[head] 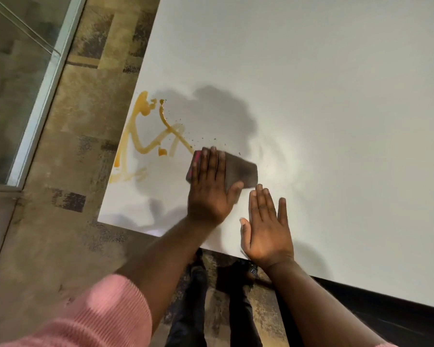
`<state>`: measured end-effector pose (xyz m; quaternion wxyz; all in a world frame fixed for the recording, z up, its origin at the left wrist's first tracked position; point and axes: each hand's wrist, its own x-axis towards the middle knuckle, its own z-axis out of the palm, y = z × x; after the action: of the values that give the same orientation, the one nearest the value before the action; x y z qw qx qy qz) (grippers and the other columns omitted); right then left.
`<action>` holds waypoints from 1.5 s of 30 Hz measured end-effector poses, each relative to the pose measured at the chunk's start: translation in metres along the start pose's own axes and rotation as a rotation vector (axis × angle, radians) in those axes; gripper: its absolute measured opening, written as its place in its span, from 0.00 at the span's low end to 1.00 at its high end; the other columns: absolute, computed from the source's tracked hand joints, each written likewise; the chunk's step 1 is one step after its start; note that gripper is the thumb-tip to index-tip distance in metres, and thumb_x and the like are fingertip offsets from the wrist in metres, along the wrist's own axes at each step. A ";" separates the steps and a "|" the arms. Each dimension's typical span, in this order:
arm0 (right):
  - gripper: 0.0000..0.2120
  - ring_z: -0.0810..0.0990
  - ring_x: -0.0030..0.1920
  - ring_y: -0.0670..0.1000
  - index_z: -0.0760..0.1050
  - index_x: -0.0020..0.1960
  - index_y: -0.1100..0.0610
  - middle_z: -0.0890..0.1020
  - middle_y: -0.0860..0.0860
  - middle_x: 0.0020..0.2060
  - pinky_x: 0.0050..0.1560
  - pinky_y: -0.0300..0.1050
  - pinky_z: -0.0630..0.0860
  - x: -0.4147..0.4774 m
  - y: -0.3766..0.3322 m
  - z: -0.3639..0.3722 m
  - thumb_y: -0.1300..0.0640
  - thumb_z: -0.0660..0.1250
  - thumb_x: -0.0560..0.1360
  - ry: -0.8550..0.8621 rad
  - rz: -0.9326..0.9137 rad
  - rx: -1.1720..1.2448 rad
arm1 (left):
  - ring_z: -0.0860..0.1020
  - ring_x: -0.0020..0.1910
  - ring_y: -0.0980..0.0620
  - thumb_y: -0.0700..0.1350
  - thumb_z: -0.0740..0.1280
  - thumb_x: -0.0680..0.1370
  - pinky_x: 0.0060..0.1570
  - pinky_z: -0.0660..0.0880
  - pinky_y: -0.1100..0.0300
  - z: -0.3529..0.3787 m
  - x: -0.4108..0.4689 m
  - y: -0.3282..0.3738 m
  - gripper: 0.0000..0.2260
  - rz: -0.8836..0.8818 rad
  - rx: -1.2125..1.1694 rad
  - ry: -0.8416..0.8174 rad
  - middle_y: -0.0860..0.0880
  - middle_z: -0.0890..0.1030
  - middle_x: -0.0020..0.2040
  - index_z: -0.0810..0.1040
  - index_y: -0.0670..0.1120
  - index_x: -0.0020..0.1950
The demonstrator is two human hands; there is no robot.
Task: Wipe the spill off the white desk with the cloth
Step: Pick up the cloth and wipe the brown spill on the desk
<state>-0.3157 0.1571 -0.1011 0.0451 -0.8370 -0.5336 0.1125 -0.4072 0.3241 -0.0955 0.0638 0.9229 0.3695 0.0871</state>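
An orange-brown spill (145,136) streaks the near left corner of the white desk (311,96), with small dark specks trailing to its right. My left hand (211,186) lies flat on a folded cloth (241,171), dark grey with a pink-red edge, pressing it to the desk just right of the spill. The hand is blurred. My right hand (266,229) rests palm-down on the bare desk near the front edge, fingers spread, holding nothing, just right of the cloth.
The desk's left edge and front edge border a patterned brown carpet (68,171). A glass partition with a metal frame (38,106) stands at the left. My legs and shoes (198,284) show below the front edge.
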 end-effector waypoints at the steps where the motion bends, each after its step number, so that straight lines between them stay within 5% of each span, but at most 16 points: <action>1: 0.33 0.49 0.85 0.56 0.54 0.84 0.62 0.52 0.59 0.84 0.83 0.65 0.47 0.000 0.000 0.000 0.46 0.49 0.84 -0.004 -0.001 -0.003 | 0.55 0.84 0.35 0.61 0.59 0.85 0.81 0.57 0.38 0.000 -0.015 0.001 0.35 0.000 -0.003 -0.026 0.35 0.60 0.83 0.59 0.36 0.82; 5: 0.33 0.47 0.85 0.55 0.54 0.84 0.61 0.51 0.58 0.85 0.83 0.64 0.46 0.000 0.001 0.002 0.45 0.49 0.84 0.001 -0.009 0.010 | 0.51 0.85 0.39 0.65 0.56 0.84 0.84 0.50 0.42 -0.002 -0.023 0.009 0.38 -0.099 0.008 -0.138 0.40 0.56 0.85 0.55 0.41 0.85; 9: 0.33 0.49 0.85 0.56 0.54 0.84 0.62 0.53 0.59 0.84 0.83 0.65 0.47 0.000 0.002 0.002 0.46 0.49 0.84 0.018 -0.019 0.028 | 0.60 0.82 0.35 0.63 0.62 0.84 0.80 0.60 0.38 0.003 0.018 0.011 0.35 0.010 -0.017 -0.035 0.36 0.64 0.81 0.64 0.38 0.81; 14: 0.32 0.49 0.85 0.56 0.54 0.84 0.62 0.53 0.59 0.84 0.83 0.65 0.47 0.000 0.002 0.001 0.47 0.50 0.84 0.036 -0.027 0.032 | 0.55 0.84 0.37 0.64 0.52 0.85 0.82 0.53 0.40 0.009 0.074 0.021 0.33 -0.002 -0.025 -0.101 0.38 0.60 0.84 0.60 0.44 0.84; 21: 0.33 0.49 0.85 0.56 0.55 0.84 0.62 0.56 0.59 0.84 0.83 0.65 0.47 0.002 0.001 -0.002 0.47 0.54 0.83 0.006 -0.024 0.033 | 0.58 0.83 0.36 0.53 0.60 0.87 0.80 0.60 0.38 0.002 0.002 0.015 0.26 0.064 -0.075 -0.016 0.38 0.62 0.82 0.64 0.43 0.82; 26: 0.31 0.54 0.84 0.58 0.62 0.81 0.63 0.63 0.61 0.81 0.82 0.67 0.50 0.000 0.001 -0.002 0.46 0.50 0.84 0.007 -0.026 0.018 | 0.54 0.84 0.39 0.55 0.55 0.87 0.81 0.57 0.40 -0.002 -0.029 0.020 0.26 -0.007 -0.032 -0.152 0.40 0.60 0.84 0.61 0.47 0.84; 30: 0.32 0.50 0.85 0.57 0.55 0.84 0.61 0.55 0.59 0.84 0.82 0.66 0.48 0.002 0.001 -0.001 0.46 0.51 0.84 0.024 -0.029 0.044 | 0.60 0.82 0.36 0.54 0.59 0.87 0.79 0.62 0.37 0.005 0.012 0.017 0.25 0.047 -0.078 -0.061 0.37 0.65 0.81 0.66 0.43 0.81; 36: 0.32 0.51 0.85 0.56 0.55 0.84 0.62 0.54 0.58 0.84 0.82 0.66 0.50 0.000 0.001 0.002 0.48 0.53 0.84 0.083 -0.032 0.044 | 0.54 0.85 0.39 0.56 0.49 0.88 0.83 0.51 0.41 0.005 0.078 -0.004 0.26 -0.055 -0.059 -0.126 0.40 0.60 0.84 0.58 0.47 0.84; 45: 0.29 0.51 0.85 0.51 0.59 0.83 0.59 0.61 0.56 0.83 0.84 0.59 0.45 -0.003 0.001 -0.011 0.48 0.48 0.85 0.041 0.034 0.218 | 0.50 0.85 0.40 0.56 0.53 0.86 0.83 0.51 0.41 -0.006 -0.026 0.016 0.28 0.005 -0.080 -0.225 0.42 0.57 0.85 0.54 0.49 0.85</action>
<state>-0.3137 0.1546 -0.0904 0.1451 -0.8381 -0.5030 0.1534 -0.4162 0.2947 -0.0899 0.1414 0.9245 0.3540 -0.0020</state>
